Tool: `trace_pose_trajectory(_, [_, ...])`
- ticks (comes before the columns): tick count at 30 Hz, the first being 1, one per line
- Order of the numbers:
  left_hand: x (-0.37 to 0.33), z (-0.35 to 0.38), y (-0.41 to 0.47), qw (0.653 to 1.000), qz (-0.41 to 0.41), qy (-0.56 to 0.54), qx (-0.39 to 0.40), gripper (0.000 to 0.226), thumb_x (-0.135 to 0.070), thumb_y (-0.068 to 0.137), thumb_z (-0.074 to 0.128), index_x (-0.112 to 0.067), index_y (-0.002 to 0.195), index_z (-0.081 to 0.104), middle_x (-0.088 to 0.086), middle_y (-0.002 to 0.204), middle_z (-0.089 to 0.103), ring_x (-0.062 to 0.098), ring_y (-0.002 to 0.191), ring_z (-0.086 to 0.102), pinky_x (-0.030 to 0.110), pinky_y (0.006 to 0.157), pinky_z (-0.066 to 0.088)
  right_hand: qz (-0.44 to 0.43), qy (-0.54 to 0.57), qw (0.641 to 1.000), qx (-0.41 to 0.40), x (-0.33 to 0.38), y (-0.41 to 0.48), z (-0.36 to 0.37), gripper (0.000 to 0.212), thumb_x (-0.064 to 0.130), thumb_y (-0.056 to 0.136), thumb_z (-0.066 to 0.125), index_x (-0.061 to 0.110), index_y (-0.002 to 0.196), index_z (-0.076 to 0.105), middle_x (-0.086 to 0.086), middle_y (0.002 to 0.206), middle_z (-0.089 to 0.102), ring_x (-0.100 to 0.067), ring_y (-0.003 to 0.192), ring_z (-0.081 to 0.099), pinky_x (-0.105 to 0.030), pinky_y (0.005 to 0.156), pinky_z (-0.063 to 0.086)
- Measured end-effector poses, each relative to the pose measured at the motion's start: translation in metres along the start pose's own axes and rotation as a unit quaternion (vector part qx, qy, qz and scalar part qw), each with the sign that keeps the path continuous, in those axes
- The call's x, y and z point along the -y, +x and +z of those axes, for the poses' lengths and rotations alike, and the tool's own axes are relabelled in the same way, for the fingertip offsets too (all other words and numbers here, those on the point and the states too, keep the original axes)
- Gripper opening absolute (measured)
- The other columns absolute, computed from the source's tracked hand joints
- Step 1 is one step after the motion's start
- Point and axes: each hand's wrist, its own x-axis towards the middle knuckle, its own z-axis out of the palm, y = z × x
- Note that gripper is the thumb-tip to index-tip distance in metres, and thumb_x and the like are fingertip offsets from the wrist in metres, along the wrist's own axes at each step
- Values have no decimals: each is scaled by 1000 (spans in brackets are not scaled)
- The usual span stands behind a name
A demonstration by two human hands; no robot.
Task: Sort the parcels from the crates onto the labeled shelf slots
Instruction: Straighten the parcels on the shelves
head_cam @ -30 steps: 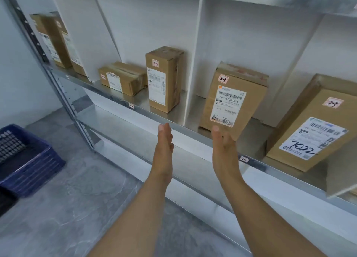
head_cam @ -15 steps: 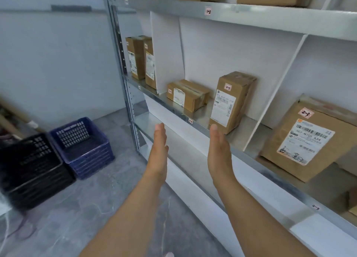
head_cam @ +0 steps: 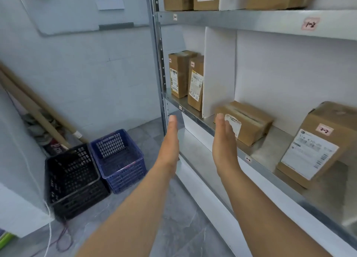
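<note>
Cardboard parcels (head_cam: 249, 121): standing in the slots of the metal shelf (head_cam: 270, 146).
Left hand (head_cam: 171, 141): fingers straight, holding nothing.
Right hand (head_cam: 224, 142): flat, empty, near the shelf edge.
Floor: blue crate (head_cam: 117, 158) just beside black crate (head_cam: 71, 175).

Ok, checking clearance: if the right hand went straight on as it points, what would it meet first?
Likely the low parcel lying on the middle shelf, just beyond the right hand; depth is unclear from one view.

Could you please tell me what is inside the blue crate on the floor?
No parcel shows inside the blue crate: only its bare mesh floor and inner walls. Its near wall hides the closest strip of the floor from view.
</note>
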Motion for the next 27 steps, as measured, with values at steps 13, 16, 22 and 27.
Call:
trace_pose_trajectory(13, [-21, -37, 97, 999, 21, 0, -33, 116, -95, 55, 26, -37, 154, 17, -9, 162, 18, 15, 148, 17, 46, 121, 14, -6, -31, 1000, 4, 10, 71, 69, 64, 59, 98, 26, 24, 151, 27, -1, 155, 31, -22, 141, 32, -40, 111, 30])
trace_pose_trajectory(16, [-22, -43, 122, 1000, 14, 9, -15, 108, -95, 63, 23, -38, 154, 16, -10, 162, 18, 15, 149, 16, 45, 121, 13, -10, -46, 999, -6, 10, 87, 80, 61, 57, 99, 27, 22, 148, 32, -1, 150, 38, -20, 136, 38, -36, 104, 37])
trace_pose_trajectory(22, [-27, -56, 187, 998, 0, 45, 38, 114, -98, 55, 22, -41, 153, 16, -10, 162, 15, 15, 150, 12, 48, 121, 11, -2, -119, 993, -6, 10, 127, 123, 61, 60, 98, 27, 24, 147, 34, -1, 150, 39, -22, 134, 41, -39, 103, 39])
trace_pose_trajectory(27, [-21, -81, 254, 994, -35, 67, 78, 102, -90, 64, 17, -41, 153, 14, -5, 163, 15, 21, 150, 13, 49, 120, 12, 72, -157, 985, -29, 8, 163, 160, 48, 46, 101, 38, 22, 142, 37, 0, 149, 40, -20, 122, 47, -27, 91, 39])
